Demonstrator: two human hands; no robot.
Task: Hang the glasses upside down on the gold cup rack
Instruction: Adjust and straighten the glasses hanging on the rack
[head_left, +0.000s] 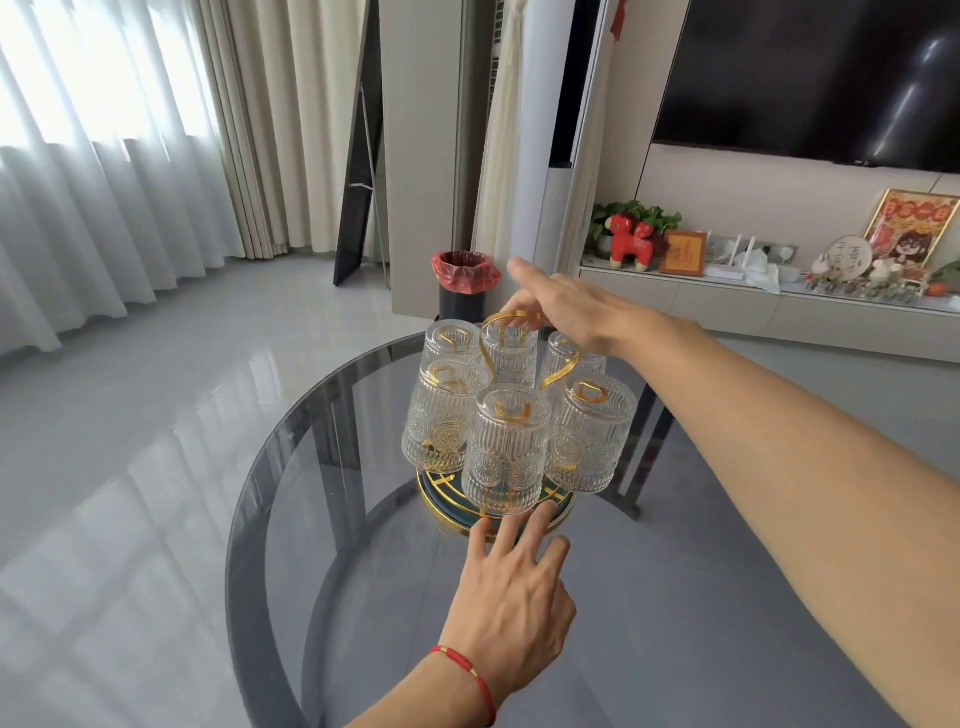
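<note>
Six glasses (506, 452) are hanging upside down on the rack (550, 512).
Left hand (511, 592) is spreading loose by the rack's base; right hand (563, 306) is reaching flat over its handle, grasping nothing.

Bright daylight floods in through the sheer curtains (78, 171) at upper left, blown out white. The glossy floor (130, 441) and dark glass worktop (322, 519) carry reflections. Wide-angle bending shows at the edges; focus is fairly sharp.

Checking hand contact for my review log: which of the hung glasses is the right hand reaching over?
The back middle glass, behind the rack's gold loop handle. The right hand is over its top; the other five have no hand above them.
</note>
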